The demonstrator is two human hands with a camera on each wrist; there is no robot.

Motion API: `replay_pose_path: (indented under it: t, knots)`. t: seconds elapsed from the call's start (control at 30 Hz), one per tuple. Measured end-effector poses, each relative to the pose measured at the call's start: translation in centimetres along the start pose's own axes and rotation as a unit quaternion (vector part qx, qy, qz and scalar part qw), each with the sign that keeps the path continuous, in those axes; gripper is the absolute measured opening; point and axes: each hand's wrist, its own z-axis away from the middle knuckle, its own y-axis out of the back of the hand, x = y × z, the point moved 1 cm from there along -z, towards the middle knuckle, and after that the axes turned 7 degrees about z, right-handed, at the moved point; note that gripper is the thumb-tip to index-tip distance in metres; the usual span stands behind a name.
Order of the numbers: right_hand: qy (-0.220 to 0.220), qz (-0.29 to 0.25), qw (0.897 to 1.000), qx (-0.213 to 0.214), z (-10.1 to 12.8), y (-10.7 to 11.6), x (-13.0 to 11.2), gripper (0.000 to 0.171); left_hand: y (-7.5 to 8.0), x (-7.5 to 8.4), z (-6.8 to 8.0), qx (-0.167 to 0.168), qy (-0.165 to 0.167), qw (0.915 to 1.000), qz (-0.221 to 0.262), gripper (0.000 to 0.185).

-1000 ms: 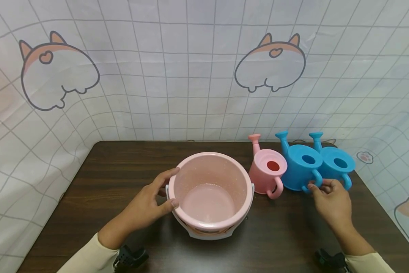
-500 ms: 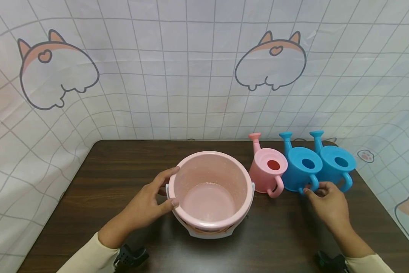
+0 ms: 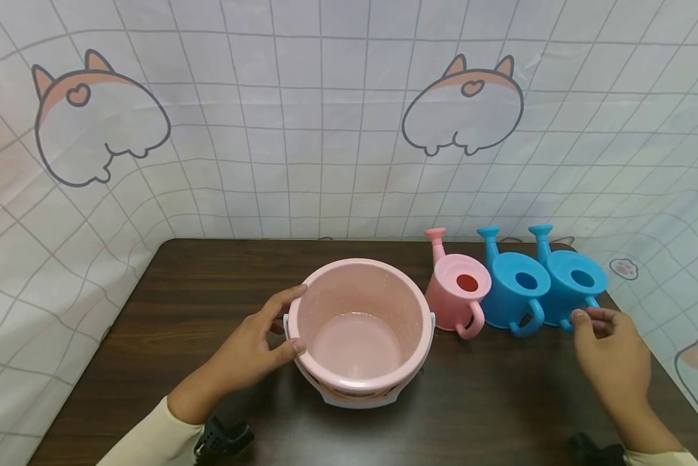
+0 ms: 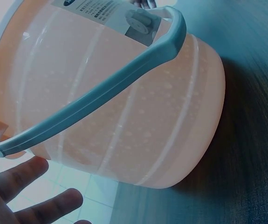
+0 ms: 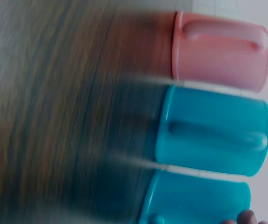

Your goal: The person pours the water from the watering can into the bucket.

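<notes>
Pink bucket point(image 3: 357, 386): stood upright on the table point(image 3: 471, 401).
Left hand point(image 3: 256, 346): touched its rim point(image 3: 426, 327), fingers point(image 3: 281, 301) loosely spread.
Right hand point(image 3: 614, 353): was at the right blue can point(image 3: 561, 298), grip impossible to tell.
Pink can point(image 3: 445, 301), middle blue can point(image 3: 503, 304): stood alongside.

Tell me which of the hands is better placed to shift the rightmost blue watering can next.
Probably the right. The right hand is at the rightmost blue watering can, its grip unclear; the left hand touches the pink bucket, farther from that can.
</notes>
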Motion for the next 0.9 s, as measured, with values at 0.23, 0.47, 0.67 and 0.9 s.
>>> replay_pose_path:
  t: [0.23,0.47,0.67,0.9]
  knots:
    - [-0.022,0.001,1.000,0.012,-0.8,0.6,1.0,0.061,0.0,0.0,0.0,-0.002,0.000,1.0000,0.002,0.074]
    - [0.023,0.002,1.000,-0.013,-1.8,0.2,1.8,0.066,0.0,-0.1,0.0,-0.002,0.001,1.0000,0.001,0.074]
    - [0.045,0.011,0.997,-0.061,-2.5,-0.8,2.6,0.068,0.0,-0.1,0.0,-0.003,0.002,1.0000,0.003,0.074]
    - [0.042,0.008,0.997,-0.071,-2.9,-1.7,3.3,0.058,0.0,-0.1,0.0,-0.002,0.000,1.0000,0.000,0.074]
